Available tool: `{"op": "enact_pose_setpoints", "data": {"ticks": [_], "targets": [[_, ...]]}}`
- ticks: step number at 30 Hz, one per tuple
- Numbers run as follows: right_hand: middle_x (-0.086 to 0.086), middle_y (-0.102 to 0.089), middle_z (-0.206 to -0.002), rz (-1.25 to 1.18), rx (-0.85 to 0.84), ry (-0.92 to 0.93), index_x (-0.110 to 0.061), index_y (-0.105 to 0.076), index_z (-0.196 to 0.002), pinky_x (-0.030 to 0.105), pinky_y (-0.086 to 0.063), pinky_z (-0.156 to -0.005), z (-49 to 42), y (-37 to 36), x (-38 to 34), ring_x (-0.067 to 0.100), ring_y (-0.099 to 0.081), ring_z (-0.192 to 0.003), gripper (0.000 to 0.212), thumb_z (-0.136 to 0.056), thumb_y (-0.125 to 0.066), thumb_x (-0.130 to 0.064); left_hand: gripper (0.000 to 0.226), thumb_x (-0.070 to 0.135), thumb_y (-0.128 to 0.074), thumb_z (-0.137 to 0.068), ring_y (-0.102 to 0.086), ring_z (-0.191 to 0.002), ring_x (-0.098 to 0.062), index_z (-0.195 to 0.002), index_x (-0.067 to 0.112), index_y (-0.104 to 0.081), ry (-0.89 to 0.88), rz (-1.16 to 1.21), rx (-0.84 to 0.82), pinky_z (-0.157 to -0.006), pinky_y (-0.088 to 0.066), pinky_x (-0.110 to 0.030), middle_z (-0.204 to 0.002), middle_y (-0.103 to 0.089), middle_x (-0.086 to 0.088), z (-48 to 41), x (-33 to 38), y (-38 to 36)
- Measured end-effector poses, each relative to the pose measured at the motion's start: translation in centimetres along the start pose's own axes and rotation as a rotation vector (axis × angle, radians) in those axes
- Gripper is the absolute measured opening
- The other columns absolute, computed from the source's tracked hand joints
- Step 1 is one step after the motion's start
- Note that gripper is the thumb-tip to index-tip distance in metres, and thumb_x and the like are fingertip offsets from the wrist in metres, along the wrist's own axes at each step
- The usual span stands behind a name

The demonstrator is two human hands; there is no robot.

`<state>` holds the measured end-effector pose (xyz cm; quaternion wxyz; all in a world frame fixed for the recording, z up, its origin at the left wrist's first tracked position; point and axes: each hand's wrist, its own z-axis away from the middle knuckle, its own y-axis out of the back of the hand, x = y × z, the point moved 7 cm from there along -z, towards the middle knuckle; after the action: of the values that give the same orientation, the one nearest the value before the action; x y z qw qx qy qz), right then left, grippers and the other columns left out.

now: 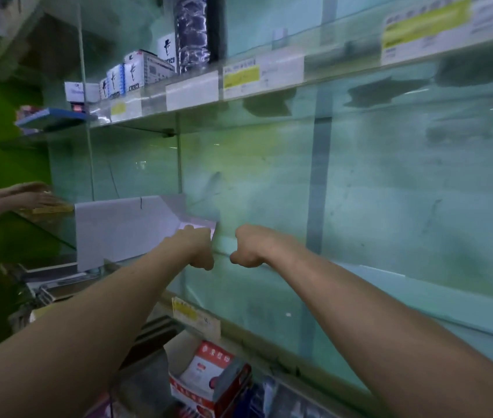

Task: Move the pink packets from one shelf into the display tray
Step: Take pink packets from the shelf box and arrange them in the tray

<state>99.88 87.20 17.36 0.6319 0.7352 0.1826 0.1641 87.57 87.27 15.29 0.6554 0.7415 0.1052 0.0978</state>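
Glass shelves (pixel 269 86) on a teal wall carry one pale display tray (pixel 124 227), set at the middle shelf's front edge, probably for easy filling. Two hands reach it, curled, close but not touching: the left hand (pixel 198 247) hooks over the tray's low right corner, where one pale pink strip (pixel 198 228), perhaps a packet, shows at its fingertips, and the right hand (pixel 249 247) is fisted just beside; whether either holds anything I cannot tell. One more hand (pixel 31 196), another person's, lies flat over yellowish packets (pixel 49 209) far left.
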Motion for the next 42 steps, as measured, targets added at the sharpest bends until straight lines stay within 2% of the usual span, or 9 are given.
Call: {"op": "enact_pose_setpoints", "data": {"ticks": [6, 13, 18, 22, 26, 32, 37, 39, 42], "targets": [[0.007, -0.054, -0.132, -0.019, -0.015, 0.003, -0.009, -0.049, -0.131, 0.029, -0.045, -0.087, -3.6, -1.2, -1.3, 0.027, -0.056, -0.115, 0.037, -0.095, -0.049, -0.019, 0.086, 0.033, -0.071, -0.080, -0.044, -0.124, -0.033, -0.148, 0.021, -0.020, 0.011, 0.037, -0.024, -0.098, -0.045, -0.041, -0.142, -0.035, -0.015, -2.6, -2.7, -1.3], [0.007, -0.059, -0.122, -0.036, -0.049, -0.036, -0.009, -0.054, -0.122, 0.028, -0.042, -0.074, -7.2, -2.7, -4.1, 0.027, -0.055, -0.094, 0.031, -0.093, -0.049, -0.018, 0.086, 0.030, -0.075, -0.075, -0.047, -0.119, -0.033, -0.144, 0.019, -0.024, -0.053, 0.105, -0.031, -0.096, -0.046, -0.042, -0.135, -0.042, -0.015, -5.4, -5.2, -2.4], [0.013, -0.055, -0.131, -0.072, -0.047, -0.113, -0.005, -0.051, -0.129, 0.031, -0.046, -0.088, -9.5, -3.3, -5.6, 0.030, -0.056, -0.114, 0.038, -0.095, -0.049, -0.020, 0.095, 0.030, -0.076, -0.075, -0.047, -0.120, -0.034, -0.147, 0.019, -0.016, -0.126, 0.136, -0.043, -0.098, -0.045, -0.044, -0.134, -0.041, -0.016, -7.3, -6.6, -2.6], [0.014, -0.055, -0.132, -0.159, -0.017, -0.205, -0.002, -0.051, -0.130, 0.030, -0.046, -0.084, -11.3, -4.0, -6.0, 0.029, -0.057, -0.110, 0.042, -0.093, -0.052, -0.023, 0.098, 0.027, -0.073, -0.079, -0.047, -0.122, -0.034, -0.150, 0.019, -0.006, -0.198, 0.171, -0.060, -0.097, -0.046, -0.042, -0.140, -0.035, -0.017, -8.3, -7.4, -3.2], [0.015, -0.059, -0.108, -0.289, 0.031, -0.302, -0.003, -0.057, -0.122, 0.026, -0.037, -0.060, -12.6, -4.7, -6.1, 0.022, -0.047, -0.084, 0.038, -0.088, -0.057, -0.020, 0.103, 0.027, -0.070, -0.081, -0.043, -0.128, -0.033, -0.152, 0.020, 0.004, -0.279, 0.220, -0.082, -0.098, -0.044, -0.038, -0.148, -0.024, -0.017, -8.9, -7.3, -3.5], [0.011, -0.059, -0.078, -0.523, 0.145, -0.463, -0.007, -0.060, -0.086, 0.028, -0.043, -0.059, -13.5, -5.7, -5.5, 0.025, -0.055, -0.069, 0.011, -0.075, -0.061, -0.009, 0.095, 0.025, -0.063, -0.087, -0.035, -0.133, -0.030, -0.152, 0.015, 0.005, -0.384, 0.296, -0.090, -0.100, -0.040, -0.035, -0.150, -0.023, -0.016, -9.3, -6.7, -3.5], [0.010, -0.057, -0.063, -0.605, 0.173, -0.524, -0.007, -0.061, -0.075, 0.022, -0.035, -0.044, -12.7, -5.4, -4.5, 0.025, -0.053, -0.061, 0.006, -0.075, -0.057, -0.002, 0.100, 0.021, -0.069, -0.080, -0.042, -0.125, -0.032, -0.151, 0.017, 0.002, -0.385, 0.354, -0.093, -0.088, -0.044, -0.033, -0.144, -0.029, -0.018, -9.7, -6.7, -3.6], [0.010, -0.055, -0.059, -0.639, 0.168, -0.547, -0.007, -0.057, -0.065, 0.021, -0.034, -0.044, -11.7, -4.8, -4.0, 0.024, -0.051, -0.055, 0.014, -0.078, -0.054, -0.001, 0.100, 0.020, -0.071, -0.079, -0.045, -0.121, -0.034, -0.150, 0.018, -0.001, -0.395, 0.350, -0.076, -0.084, -0.043, -0.032, -0.143, -0.029, -0.019, -9.4, -6.6, -3.3], [0.010, -0.053, -0.060, -0.708, 0.140, -0.569, -0.009, -0.054, -0.067, 0.022, -0.034, -0.047, -9.8, -3.9, -3.6, 0.021, -0.047, -0.050, 0.018, -0.082, -0.052, 0.002, 0.103, 0.019, -0.071, -0.080, -0.044, -0.125, -0.036, -0.151, 0.022, 0.003, -0.386, 0.344, -0.074, -0.091, -0.043, -0.035, -0.148, -0.021, -0.018, -8.9, -6.6, -3.1]]}}
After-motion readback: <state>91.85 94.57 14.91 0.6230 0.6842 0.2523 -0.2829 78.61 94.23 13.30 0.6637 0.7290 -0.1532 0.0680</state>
